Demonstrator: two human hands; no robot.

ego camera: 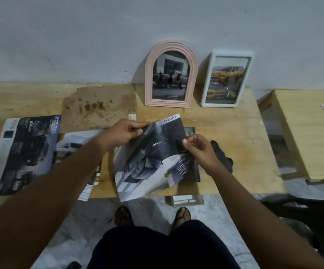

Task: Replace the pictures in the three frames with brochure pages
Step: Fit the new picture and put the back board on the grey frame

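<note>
I hold a brochure page (pixel 149 160) showing a dark car above the table's front edge. My left hand (pixel 124 133) pinches its top left corner. My right hand (pixel 198 150) pinches its right edge. A pink arched frame (pixel 147 74) leans on the wall with a car picture in it. Beside it on the right stands a white rectangular frame (pixel 207 80) holding a yellow car picture. Under the held page lies a dark flat item (pixel 190 130), partly hidden; I cannot tell whether it is the third frame.
More brochure sheets (pixel 25 150) lie on the left of the wooden table (pixel 235 136). A black cloth (pixel 223 158) sits behind my right hand. A second wooden surface (pixel 308 133) stands right. A small box (pixel 184 199) lies on the floor below the table edge.
</note>
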